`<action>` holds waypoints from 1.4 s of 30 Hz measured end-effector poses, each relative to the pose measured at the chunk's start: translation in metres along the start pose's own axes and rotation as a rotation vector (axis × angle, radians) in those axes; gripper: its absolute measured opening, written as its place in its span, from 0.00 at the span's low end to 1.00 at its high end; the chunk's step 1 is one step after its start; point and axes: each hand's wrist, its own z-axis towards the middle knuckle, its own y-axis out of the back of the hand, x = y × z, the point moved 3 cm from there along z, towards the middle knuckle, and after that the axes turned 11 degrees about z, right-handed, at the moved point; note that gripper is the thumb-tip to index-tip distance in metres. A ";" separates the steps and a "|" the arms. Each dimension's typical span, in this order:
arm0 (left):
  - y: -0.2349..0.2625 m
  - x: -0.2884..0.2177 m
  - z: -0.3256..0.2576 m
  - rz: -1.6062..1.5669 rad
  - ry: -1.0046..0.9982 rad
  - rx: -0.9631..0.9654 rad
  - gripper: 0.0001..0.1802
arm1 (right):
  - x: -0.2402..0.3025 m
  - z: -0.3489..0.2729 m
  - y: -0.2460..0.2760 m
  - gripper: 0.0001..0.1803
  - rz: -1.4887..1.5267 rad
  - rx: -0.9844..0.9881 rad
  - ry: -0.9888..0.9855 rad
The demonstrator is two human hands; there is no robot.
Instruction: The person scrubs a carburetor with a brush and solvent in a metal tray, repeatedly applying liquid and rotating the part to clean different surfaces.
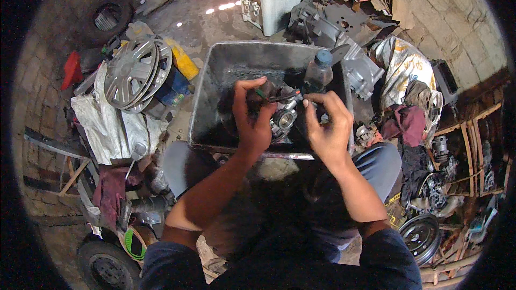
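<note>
Over the grey tub (200, 113), my left hand (251, 118) is closed on a slim dark piece (280, 98) with a green end and a reddish tip. Its exact kind is not clear. My right hand (329, 123) is pinched close to the reddish tip; what lies between its fingertips is too small to name. Below and between both hands sits a metal engine part (283, 120) with a round opening, partly covered by my left hand. A clear plastic bottle (318, 72) with a blue cap stands in the tub beyond my right hand.
Hubcaps (131, 75) and a white sack (94, 123) lie left of the tub. Past its far rim stands a whitish metal box (271, 0). A cast metal housing (357, 67) and a printed sack (400, 64) are at the right. Tyres (107, 263) rest at the left.
</note>
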 end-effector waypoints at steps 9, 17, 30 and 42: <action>0.001 0.002 0.005 -0.014 -0.049 0.043 0.21 | 0.003 -0.006 -0.002 0.04 0.044 0.126 -0.073; 0.001 0.000 0.007 -0.072 0.005 0.103 0.22 | 0.000 -0.008 -0.003 0.04 0.048 0.116 -0.114; 0.002 -0.004 0.009 -0.080 0.006 0.096 0.19 | -0.008 -0.004 -0.005 0.04 0.065 -0.016 -0.070; 0.003 -0.003 0.011 -0.093 0.057 0.090 0.19 | -0.003 -0.016 -0.009 0.03 0.087 0.051 -0.069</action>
